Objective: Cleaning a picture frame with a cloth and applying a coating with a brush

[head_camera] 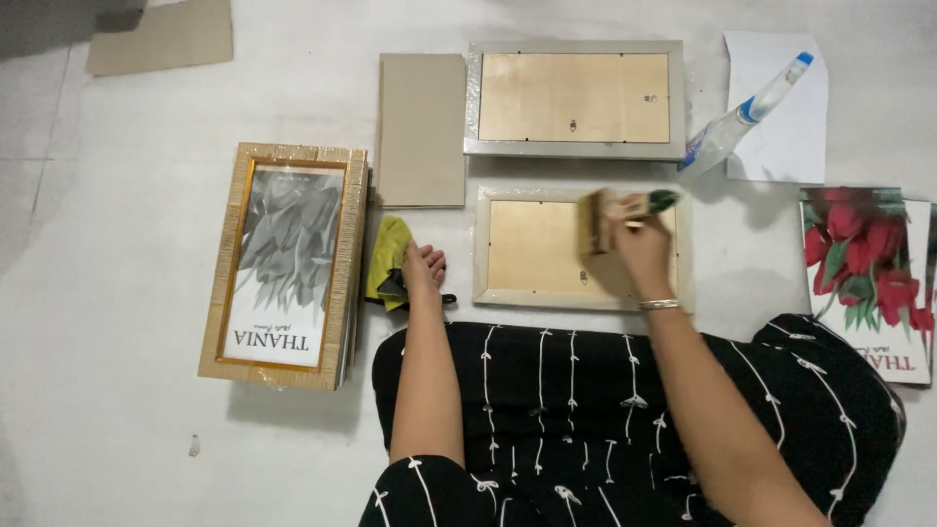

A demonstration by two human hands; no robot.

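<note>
The right hand (641, 244) reaches forward with the arm extended, fingers closed around the green handle of a wide paintbrush (610, 217), whose blurred bristles sit on the brown backing of a pale picture frame (485, 256) lying face down on the floor just ahead of the person's lap. A thin bracelet (659, 304) circles that wrist. The left hand (423, 268) rests palm down on the floor, fingers loosely curled, touching a yellow-green cloth (387, 256); whether it grips the cloth is unclear.

Left of the cloth lies a stack of gold frames (344, 263), the top one showing a grey leaf print. Beyond are a plain beige board (422, 127) and a silver frame (576, 149), face down. A clear squeeze bottle (744, 113) with a blue cap lies on white paper (795, 137). At the right edge, a red tulip print (864, 268) is partly cut off.
</note>
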